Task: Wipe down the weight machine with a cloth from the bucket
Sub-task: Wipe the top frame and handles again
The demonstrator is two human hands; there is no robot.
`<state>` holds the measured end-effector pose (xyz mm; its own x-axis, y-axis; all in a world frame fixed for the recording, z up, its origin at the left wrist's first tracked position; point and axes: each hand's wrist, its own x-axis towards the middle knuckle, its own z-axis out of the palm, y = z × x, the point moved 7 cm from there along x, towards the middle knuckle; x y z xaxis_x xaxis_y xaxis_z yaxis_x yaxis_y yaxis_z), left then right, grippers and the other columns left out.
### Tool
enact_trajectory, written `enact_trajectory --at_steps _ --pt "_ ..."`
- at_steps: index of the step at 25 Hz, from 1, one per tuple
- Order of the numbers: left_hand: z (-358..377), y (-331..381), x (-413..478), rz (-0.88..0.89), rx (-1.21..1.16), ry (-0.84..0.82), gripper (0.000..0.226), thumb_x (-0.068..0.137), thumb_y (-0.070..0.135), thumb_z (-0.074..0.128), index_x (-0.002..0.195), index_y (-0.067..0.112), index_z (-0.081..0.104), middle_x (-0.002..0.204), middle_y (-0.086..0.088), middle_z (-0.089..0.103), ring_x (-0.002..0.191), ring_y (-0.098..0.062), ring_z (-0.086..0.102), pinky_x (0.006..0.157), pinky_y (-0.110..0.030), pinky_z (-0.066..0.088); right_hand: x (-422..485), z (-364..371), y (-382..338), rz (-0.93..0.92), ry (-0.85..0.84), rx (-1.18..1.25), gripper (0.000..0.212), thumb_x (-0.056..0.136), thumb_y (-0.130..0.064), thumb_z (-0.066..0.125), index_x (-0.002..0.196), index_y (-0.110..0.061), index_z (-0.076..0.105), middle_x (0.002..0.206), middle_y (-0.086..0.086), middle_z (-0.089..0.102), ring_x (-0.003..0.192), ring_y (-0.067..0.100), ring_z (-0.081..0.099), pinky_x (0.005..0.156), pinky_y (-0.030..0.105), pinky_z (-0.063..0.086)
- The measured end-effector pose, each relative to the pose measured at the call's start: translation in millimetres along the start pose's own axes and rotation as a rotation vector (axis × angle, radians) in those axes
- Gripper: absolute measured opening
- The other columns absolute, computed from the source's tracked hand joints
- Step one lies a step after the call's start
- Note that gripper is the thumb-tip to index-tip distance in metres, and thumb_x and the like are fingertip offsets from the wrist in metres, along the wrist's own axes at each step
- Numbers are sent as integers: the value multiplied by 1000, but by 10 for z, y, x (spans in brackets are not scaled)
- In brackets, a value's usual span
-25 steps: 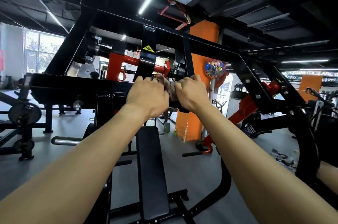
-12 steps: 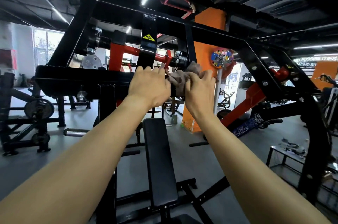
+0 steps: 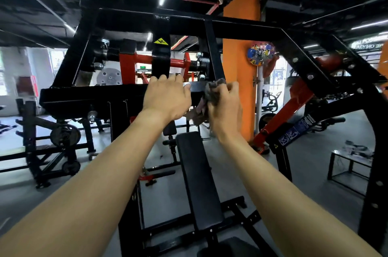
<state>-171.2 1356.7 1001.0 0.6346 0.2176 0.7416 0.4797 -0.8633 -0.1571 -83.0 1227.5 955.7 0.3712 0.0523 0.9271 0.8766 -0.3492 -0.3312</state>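
Observation:
A black weight machine [image 3: 88, 97] with red arms and a padded bench [image 3: 197, 179] stands in front of me. My right hand [image 3: 225, 107] grips a bunched grey-brown cloth [image 3: 206, 99] against the horizontal black crossbar at chest height, beside an upright post. Part of the cloth hangs below the bar. My left hand [image 3: 168, 97] rests on the same crossbar just left of the cloth, fingers curled over its top edge. No bucket is in view.
An orange pillar [image 3: 241, 57] rises behind the machine. A rack with weight plates [image 3: 63, 137] stands at the left, a low black stand [image 3: 348, 166] at the right. Grey floor lies around the bench.
My right hand with the cloth has slid a little right and down along the crossbar, away from my left hand. The view has shifted slightly.

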Motion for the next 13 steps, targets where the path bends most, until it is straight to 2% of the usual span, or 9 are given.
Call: enact_trajectory --at_steps 2,6,9,11,13 --pt "10 -9 7 -3 -12 -10 48 106 41 25 123 9 57 127 -12 63 112 -33 55 100 -48 36 -76 52 27 -11 21 -35 29 86 -2 70 110 -8 54 116 9 48 96 25 57 73 42 56" --pt "14 -7 -4 -4 -9 3 48 106 42 25 123 10 57 125 -11 64 111 -32 56 99 -47 36 11 15 -67 78 96 -1 33 79 0 75 102 -11 54 112 7 47 83 21 56 67 39 57" --pt "10 -14 -13 4 14 41 46 106 42 25 116 11 58 119 -9 65 105 -31 57 96 -47 38 22 4 -52 41 107 -14 33 78 0 77 101 -10 56 113 7 48 82 21 57 62 34 53" --pt "15 -18 -14 5 21 44 45 106 42 25 114 11 57 117 -9 65 103 -31 58 95 -47 38 -52 68 -5 43 82 -20 34 78 4 74 103 -8 54 113 9 49 87 25 59 65 39 55" --pt "17 -12 -15 3 24 44 45 106 42 25 114 11 57 117 -9 65 103 -31 57 94 -47 39 -59 88 11 67 100 6 32 77 8 69 100 -8 54 111 10 49 83 26 58 63 42 55"
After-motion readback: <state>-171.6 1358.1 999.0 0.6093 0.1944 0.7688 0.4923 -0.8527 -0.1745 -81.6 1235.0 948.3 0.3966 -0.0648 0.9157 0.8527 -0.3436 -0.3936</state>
